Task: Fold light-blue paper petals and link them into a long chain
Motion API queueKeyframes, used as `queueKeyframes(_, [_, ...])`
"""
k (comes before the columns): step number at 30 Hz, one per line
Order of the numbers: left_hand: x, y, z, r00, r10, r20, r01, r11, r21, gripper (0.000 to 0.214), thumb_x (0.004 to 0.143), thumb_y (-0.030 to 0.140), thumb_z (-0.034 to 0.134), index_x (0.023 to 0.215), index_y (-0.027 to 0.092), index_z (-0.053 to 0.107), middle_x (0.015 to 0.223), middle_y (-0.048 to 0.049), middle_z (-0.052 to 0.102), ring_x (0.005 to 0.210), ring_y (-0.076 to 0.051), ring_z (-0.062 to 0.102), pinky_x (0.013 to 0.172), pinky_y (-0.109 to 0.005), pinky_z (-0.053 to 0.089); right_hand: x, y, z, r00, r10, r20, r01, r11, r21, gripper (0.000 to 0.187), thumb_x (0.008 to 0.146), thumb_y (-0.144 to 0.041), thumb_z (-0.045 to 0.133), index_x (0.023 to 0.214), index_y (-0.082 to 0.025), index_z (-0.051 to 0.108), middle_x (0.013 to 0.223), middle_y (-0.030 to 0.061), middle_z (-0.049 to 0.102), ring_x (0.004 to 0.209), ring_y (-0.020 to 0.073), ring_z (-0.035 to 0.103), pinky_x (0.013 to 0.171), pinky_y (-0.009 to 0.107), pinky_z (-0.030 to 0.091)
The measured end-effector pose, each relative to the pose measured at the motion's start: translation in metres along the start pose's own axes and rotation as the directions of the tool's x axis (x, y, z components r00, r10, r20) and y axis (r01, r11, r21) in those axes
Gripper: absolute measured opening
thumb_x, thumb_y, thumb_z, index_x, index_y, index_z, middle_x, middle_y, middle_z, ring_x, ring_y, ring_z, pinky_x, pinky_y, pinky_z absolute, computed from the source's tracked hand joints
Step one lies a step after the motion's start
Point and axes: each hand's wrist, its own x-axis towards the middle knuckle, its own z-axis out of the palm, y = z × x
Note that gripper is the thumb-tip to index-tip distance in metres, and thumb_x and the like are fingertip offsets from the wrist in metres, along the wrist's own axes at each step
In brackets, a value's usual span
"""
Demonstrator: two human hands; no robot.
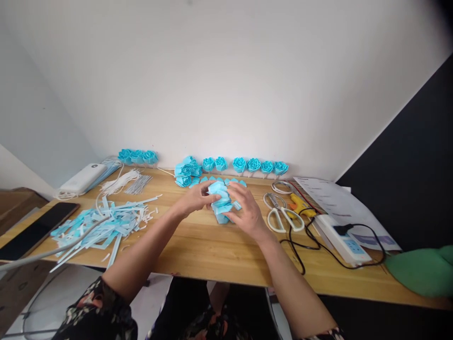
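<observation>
A light blue handmade flower (pixel 220 198) of thin, layered petals is between my hands, just above the middle of the wooden table (pixel 198 255). My left hand (pixel 198 198) grips it from the left, thumb across the front. On the other side, my right hand (pixel 246 208) has its fingers curved around the petals, with the thumb low on the flower's edge. Behind the hands lies a row of loose blue petals (pixel 238 183). A cluster of bigger blue flowers (pixel 187 170) sits just to the left of that row. The flower's underside is hidden.
Finished blue roses (pixel 253 164) line the wall. At left are blue-white scraps (pixel 102 224), white strings (pixel 120 182), a phone (pixel 37 231) and a power bank (pixel 83 179). Scissors (pixel 283 219), a yellow glue gun (pixel 300 206), black cable and a power strip (pixel 345 241) lie at right.
</observation>
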Motion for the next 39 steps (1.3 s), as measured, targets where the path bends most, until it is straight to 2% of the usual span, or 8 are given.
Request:
queueKeyframes(3, [0.001, 0.001, -0.001, 0.999, 0.013, -0.049, -0.015, 0.999, -0.044, 0.061, 0.073, 0.046, 0.067, 0.122, 0.013, 0.052, 0.061, 0.0027, 0.055, 0.050, -0.008, 0.050, 0.040, -0.018, 0.030, 0.000, 0.002, -0.001, 0.999, 0.017, -0.038, -0.018, 1.000, -0.015, 0.045, 0.082, -0.025, 0.064, 0.124, -0.031, 0.050, 0.134, 0.0066, 0.050, 0.128, 0.0278, 0.044, 0.105, 0.053, 0.036])
queueKeyframes(7, [0.002, -0.002, 0.001, 0.996, 0.001, -0.093, -0.008, 0.997, -0.076, 0.066, 0.073, 0.044, 0.068, 0.129, 0.015, 0.046, 0.067, 0.0019, 0.057, 0.052, -0.009, 0.050, 0.044, -0.019, 0.035, -0.002, 0.005, 0.000, 1.000, 0.015, -0.019, -0.016, 1.000, -0.021, 0.018, 0.083, -0.021, 0.061, 0.100, -0.029, 0.063, 0.124, 0.0043, 0.056, 0.122, 0.0274, 0.047, 0.102, 0.053, 0.039])
queueKeyframes(11, [0.007, -0.014, 0.003, 0.995, 0.085, -0.047, -0.087, 0.995, -0.052, 0.075, 0.071, 0.041, 0.071, 0.136, 0.019, 0.040, 0.076, -0.0003, 0.059, 0.059, -0.010, 0.052, 0.050, -0.021, 0.041, -0.001, 0.006, 0.000, 0.999, 0.027, -0.021, -0.028, 0.999, -0.025, 0.013, 0.084, -0.018, 0.059, 0.087, -0.029, 0.067, 0.117, 0.0038, 0.059, 0.119, 0.0268, 0.049, 0.099, 0.051, 0.042])
queueKeyframes(15, [0.011, -0.027, 0.005, 0.981, 0.174, -0.087, -0.169, 0.984, 0.056, 0.077, 0.070, 0.038, 0.073, 0.138, 0.022, 0.041, 0.081, -0.0015, 0.060, 0.062, -0.011, 0.050, 0.055, -0.022, 0.042, 0.000, 0.003, -0.001, 0.999, 0.018, -0.037, -0.019, 1.000, -0.018, 0.011, 0.084, -0.019, 0.060, 0.086, -0.028, 0.067, 0.115, 0.0048, 0.059, 0.117, 0.0261, 0.050, 0.097, 0.049, 0.044])
queueKeyframes(19, [0.011, -0.028, 0.006, 0.970, 0.184, -0.159, -0.161, 0.976, 0.148, 0.070, 0.072, 0.034, 0.070, 0.136, 0.023, 0.043, 0.090, -0.0038, 0.062, 0.065, -0.012, 0.051, 0.058, -0.023, 0.043, 0.001, 0.003, 0.000, 0.998, 0.040, -0.041, -0.040, 0.999, 0.004, 0.011, 0.084, -0.020, 0.061, 0.087, -0.028, 0.068, 0.117, 0.0043, 0.059, 0.117, 0.0262, 0.050, 0.098, 0.049, 0.043])
queueKeyframes(29, [0.009, -0.030, 0.014, 0.967, 0.199, -0.157, -0.154, 0.952, 0.263, 0.060, 0.075, 0.036, 0.066, 0.131, 0.022, 0.050, 0.095, -0.0038, 0.063, 0.068, -0.013, 0.052, 0.061, -0.023, 0.043, -0.003, 0.004, 0.007, 0.983, 0.156, -0.092, -0.148, 0.985, 0.083, 0.009, 0.084, -0.021, 0.060, 0.089, -0.026, 0.065, 0.116, 0.0060, 0.060, 0.114, 0.0242, 0.053, 0.094, 0.044, 0.047])
queueKeyframes(35, [0.007, -0.028, 0.016, 0.981, 0.176, -0.083, -0.156, 0.967, 0.202, 0.057, 0.079, 0.041, 0.062, 0.130, 0.019, 0.050, 0.093, -0.0035, 0.062, 0.069, -0.012, 0.053, 0.061, -0.023, 0.044, -0.003, 0.005, 0.008, 0.980, 0.155, -0.123, -0.145, 0.985, 0.090, 0.007, 0.085, -0.019, 0.059, 0.089, -0.024, 0.061, 0.105, 0.0059, 0.063, 0.102, 0.0216, 0.059, 0.089, 0.041, 0.047])
queueKeyframes(39, [0.005, -0.026, 0.017, 0.981, 0.187, -0.059, -0.180, 0.978, 0.104, 0.068, 0.073, 0.039, 0.069, 0.133, 0.017, 0.045, 0.108, -0.0082, 0.059, 0.079, -0.014, 0.056, 0.067, -0.025, 0.048, -0.004, 0.005, 0.009, 0.971, 0.174, -0.161, -0.162, 0.983, 0.088, 0.011, 0.083, -0.018, 0.062, 0.092, -0.024, 0.058, 0.098, 0.0054, 0.063, 0.096, 0.0210, 0.060, 0.084, 0.038, 0.048])
